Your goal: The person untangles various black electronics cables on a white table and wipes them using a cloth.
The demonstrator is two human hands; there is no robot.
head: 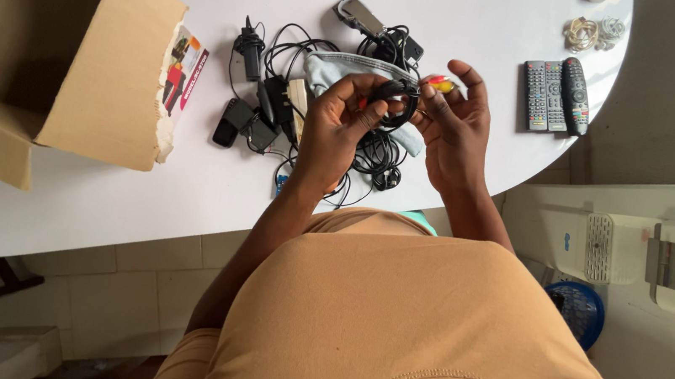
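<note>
Over the white table [209,200], the left hand [336,130] gripped a coiled black cable [390,102] while the right hand [454,131] pinched its coloured plugs [439,83], above a tangle of chargers [266,114] beside a cardboard box [56,56].

The worktop [501,13] is smooth, white and faintly glossy. At ten o'clock the cardboard box [106,62] is matt brown, its torn edge rough and pale, with a glossy printed paper leaflet [184,70] just beside it. The black cable coil [394,103] held between the left hand [336,126] and the right hand [454,131] looks like slightly shiny rubbery plastic; its plugs [440,83] are glossy red and yellow plastic. The adapters [248,120] at nine o'clock of the hands are matt black plastic. The pouch [343,67] is soft, matt grey-blue cloth. At two o'clock the three remote controls [556,96] are dark plastic with rubbery buttons. The shirt [390,322] is matt tan knit cloth.
</note>
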